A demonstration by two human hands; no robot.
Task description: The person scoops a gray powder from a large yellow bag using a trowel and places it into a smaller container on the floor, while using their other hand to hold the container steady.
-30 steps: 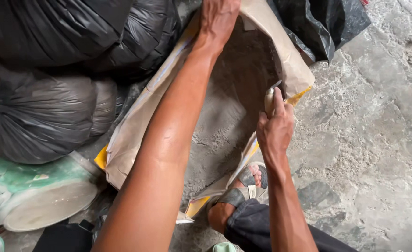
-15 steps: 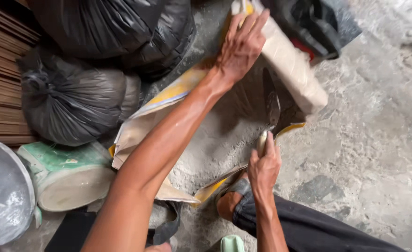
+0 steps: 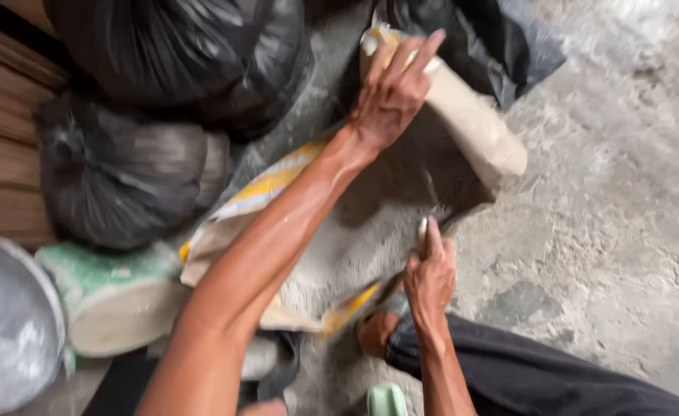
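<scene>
Crumpled paper sack of gritty grey powder

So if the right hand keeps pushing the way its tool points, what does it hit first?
Most likely the grey powder inside the open paper sack: the right hand aims its tool into the sack's mouth. Blur leaves depth uncertain.

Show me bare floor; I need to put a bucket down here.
Free: the concrete floor right of the open sack and above the dark trouser leg. Crowded: the left, with black bags, a green-and-white sack and a grey tub.
</scene>
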